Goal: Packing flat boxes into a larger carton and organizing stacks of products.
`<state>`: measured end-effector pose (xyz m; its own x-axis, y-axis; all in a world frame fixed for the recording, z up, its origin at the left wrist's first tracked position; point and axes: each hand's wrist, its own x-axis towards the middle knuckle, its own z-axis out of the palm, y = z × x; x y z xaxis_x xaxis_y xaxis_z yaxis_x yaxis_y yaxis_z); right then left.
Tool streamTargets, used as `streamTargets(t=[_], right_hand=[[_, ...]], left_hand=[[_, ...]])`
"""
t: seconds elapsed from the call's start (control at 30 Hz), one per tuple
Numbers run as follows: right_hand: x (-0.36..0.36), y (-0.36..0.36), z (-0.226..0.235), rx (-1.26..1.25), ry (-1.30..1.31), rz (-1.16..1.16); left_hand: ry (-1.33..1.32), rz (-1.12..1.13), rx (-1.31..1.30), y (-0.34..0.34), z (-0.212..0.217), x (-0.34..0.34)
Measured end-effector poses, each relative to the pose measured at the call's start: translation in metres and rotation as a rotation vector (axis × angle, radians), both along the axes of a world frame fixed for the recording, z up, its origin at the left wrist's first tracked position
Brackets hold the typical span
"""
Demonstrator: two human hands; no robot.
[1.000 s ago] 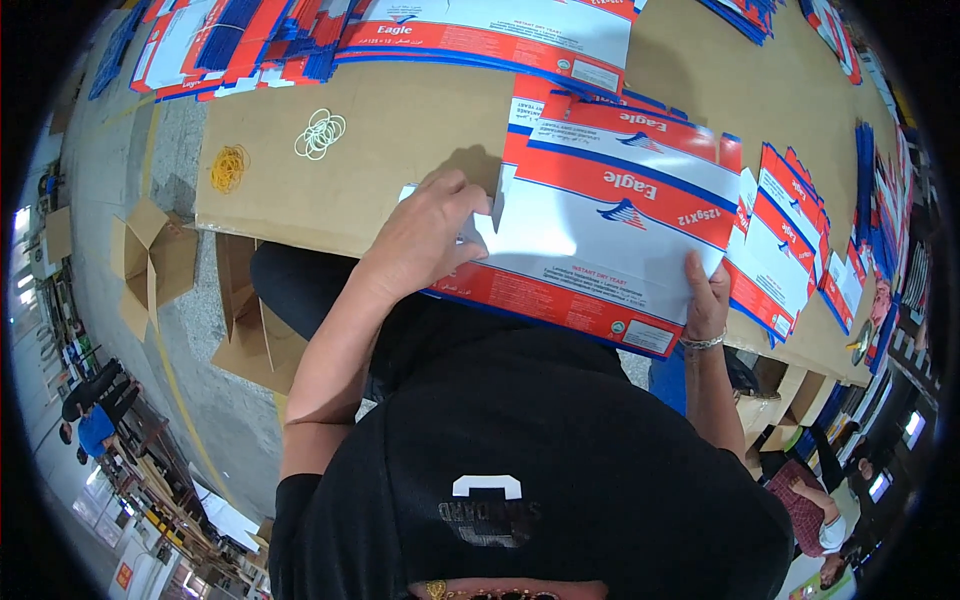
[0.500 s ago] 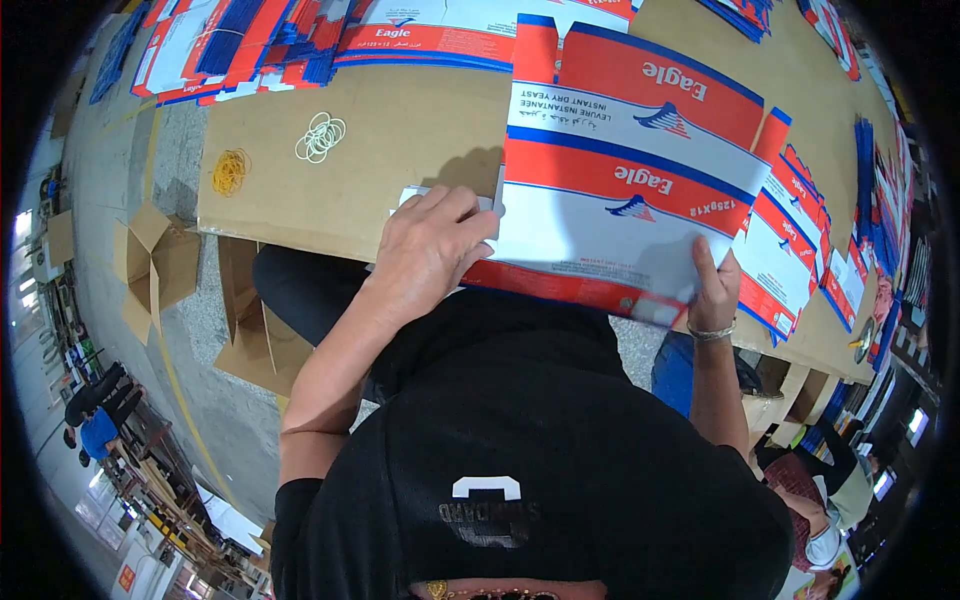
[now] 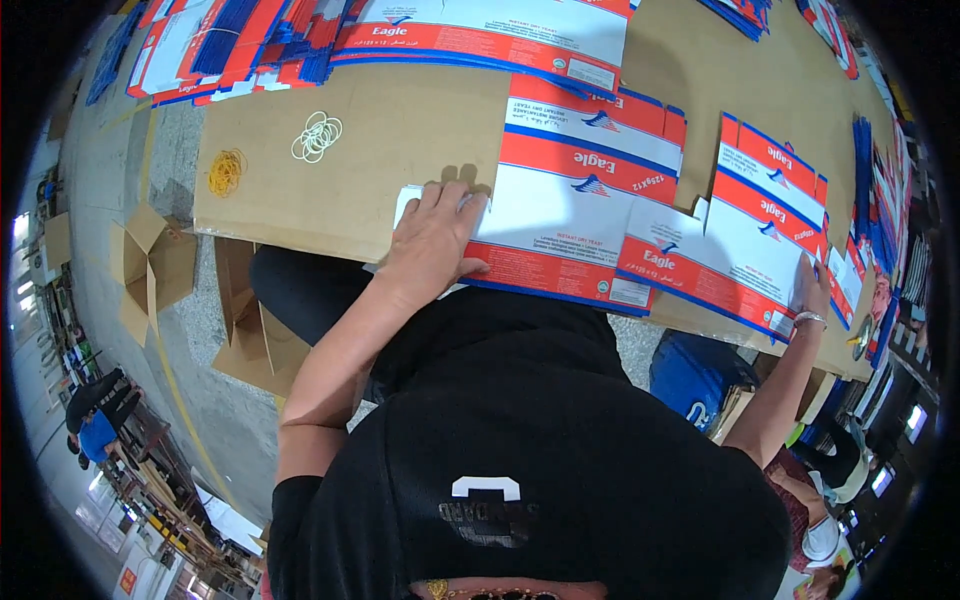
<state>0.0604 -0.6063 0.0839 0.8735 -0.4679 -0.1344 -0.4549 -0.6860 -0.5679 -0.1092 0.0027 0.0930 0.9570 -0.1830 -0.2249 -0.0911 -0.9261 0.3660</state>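
Two groups of flat printed cartons, red, white and blue, lie before me at the table's near edge. My left hand (image 3: pixel 436 236) rests on the left end of the nearer flat cartons (image 3: pixel 560 215), fingers stretched out and thumb apart. To the right, a flat carton (image 3: pixel 735 255) lies slanted over the right-hand group, its left end overlapping the nearer cartons. At its right edge, my right hand (image 3: pixel 816 288) grips it with the thumb on the printed face; the other fingers are partly hidden.
More flat cartons (image 3: pixel 480 35) lie along the far side, beside bundled ones (image 3: pixel 225 40) at far left. White rubber bands (image 3: pixel 316 137) and yellow ones (image 3: pixel 227 173) sit on the brown tabletop (image 3: pixel 400 120). Open cardboard boxes (image 3: pixel 155 262) stand on the floor at left.
My right hand has carried the raised flat carton rightward and down onto the right-hand group. More cartons now show beneath where it was. My left hand stays in place, its fingers flatter.
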Motion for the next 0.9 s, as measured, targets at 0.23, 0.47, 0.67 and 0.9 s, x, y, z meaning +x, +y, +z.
streamTargets(t=[0.23, 0.47, 0.67, 0.9], right_hand=[[-0.04, 0.207, 0.003, -0.055, -0.232, 0.705], [-0.091, 0.293, -0.007, -0.251, -0.207, 1.182], [-0.081, 0.269, -0.009, -0.311, -0.288, 1.116], [-0.094, 0.284, -0.011, -0.364, -0.333, 0.901]], left_hand=[[0.038, 0.051, 0.026, -0.004, 0.002, 0.007], [0.075, 0.035, 0.065, -0.009, 0.008, 0.018], [0.116, 0.04, 0.076, -0.008, 0.011, 0.018], [0.034, 0.006, 0.122, -0.015, 0.011, 0.02]])
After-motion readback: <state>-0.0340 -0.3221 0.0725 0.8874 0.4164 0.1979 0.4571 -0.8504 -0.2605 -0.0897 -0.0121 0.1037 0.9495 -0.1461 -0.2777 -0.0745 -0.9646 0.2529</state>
